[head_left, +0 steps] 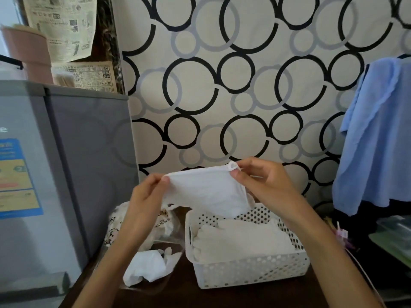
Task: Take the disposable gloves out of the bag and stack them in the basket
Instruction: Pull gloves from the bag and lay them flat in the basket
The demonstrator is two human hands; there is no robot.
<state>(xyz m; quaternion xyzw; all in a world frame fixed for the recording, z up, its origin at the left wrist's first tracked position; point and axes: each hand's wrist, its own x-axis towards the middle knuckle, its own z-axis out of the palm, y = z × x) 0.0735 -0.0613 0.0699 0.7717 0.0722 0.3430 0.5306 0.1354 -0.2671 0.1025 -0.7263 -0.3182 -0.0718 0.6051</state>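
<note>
Nearest the camera, two bare forearms came up from 6 o'clock over a dark table (pixel 178 294). The left hand (pixel 146 196) pinched the left corner of a white disposable glove (pixel 209 190) between thumb and curled fingers. The right hand (pixel 264 181) pinched the opposite corner, at 12 o'clock of the glove, thumb and forefinger closed on the rolled edge. The glove was stretched between both hands, held in the air, its lower part hanging just above the back rim of the basket.

The white perforated basket (pixel 249 274) sat on the table at 5 o'clock from the left hand. A stack of gloves (pixel 242 241) lay flat inside it, filling most of the floor.

At 9 o'clock from the basket, just beside it, lay the clear printed bag (pixel 164 225), partly hidden behind the left wrist. Crumpled white gloves (pixel 146 267) lay in its open end, at 7 o'clock from the basket.

A grey fridge (pixel 77 163) stood at 9 o'clock of the scene, newspaper sheets (pixel 64 25) above it at 11 o'clock. A circle-patterned wall (pixel 233 85) filled 12 o'clock. A blue cloth (pixel 375 141) hung at 3 o'clock.
</note>
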